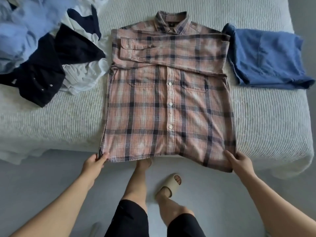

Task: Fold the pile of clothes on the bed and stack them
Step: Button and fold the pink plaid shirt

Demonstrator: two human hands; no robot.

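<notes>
At the centre of the frame, a plaid shirt (168, 100) lies buttoned-side up on the bed (51, 120), sleeves folded across its chest. The left hand (94, 162) pinches the hem's lower left corner; the right hand (238, 161) grips the lower right corner. A folded blue garment (266, 57) sits at right, the unfolded pile (46, 50) at upper left.

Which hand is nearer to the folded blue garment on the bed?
Right. The right hand grips the plaid shirt's hem corner, below the blue garment. The left hand grips the opposite corner, across the shirt.
</notes>
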